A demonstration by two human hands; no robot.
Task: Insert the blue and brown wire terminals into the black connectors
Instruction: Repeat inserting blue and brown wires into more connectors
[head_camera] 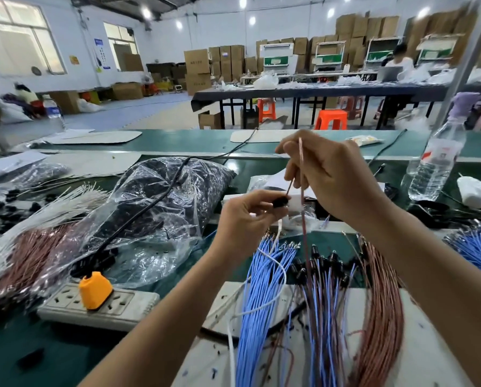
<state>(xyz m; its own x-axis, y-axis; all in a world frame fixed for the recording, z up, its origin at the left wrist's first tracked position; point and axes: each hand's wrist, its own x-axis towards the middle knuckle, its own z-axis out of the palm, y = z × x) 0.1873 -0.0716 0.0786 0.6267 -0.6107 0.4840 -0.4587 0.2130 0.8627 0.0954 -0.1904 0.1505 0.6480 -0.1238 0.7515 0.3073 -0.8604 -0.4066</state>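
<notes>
My left hand [247, 216] pinches a small black connector [281, 201] above the green bench. My right hand [326, 177] grips a brown wire [301, 163] that loops over its fingers; one end of the wire runs down into the connector, the other hangs toward the bench. Below lie a bundle of blue wires [264, 289], a bundle of brown wires [379, 303], and between them finished blue-and-brown pairs with black connectors [326, 261] on their ends.
A clear bag of black connectors [172, 191] lies left of my hands, with a bagged brown wire bundle [29, 261] further left. A white power strip with an orange plug [94, 291] sits front left. A water bottle [435, 163] stands at the right.
</notes>
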